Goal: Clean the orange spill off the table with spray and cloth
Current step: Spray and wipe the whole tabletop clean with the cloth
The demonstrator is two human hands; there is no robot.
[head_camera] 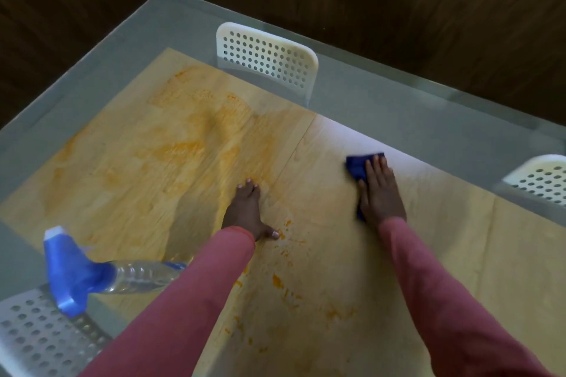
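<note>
Spray bottle [101,272] lies on its side at table's [92,76] left edge; orange spill [190,147] smeared over left half; left hand [246,211] flat, fingers straight, on the wood; right hand [379,190] presses blue cloth [356,167] flat, right of centre.

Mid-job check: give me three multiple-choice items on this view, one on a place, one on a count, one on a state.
1. Where is the spray bottle?
A. lying at the table's left edge
B. in the right hand
C. on a chair

2. How many white chairs show?
A. one
B. three
C. five

3. What is the right hand doing?
A. hanging idle
B. pressing the blue cloth flat
C. squeezing a trigger

Answers: 1 A, it lies on its side there. 2 B, three perforated backs. 3 B, straight fingers on the cloth.
</note>
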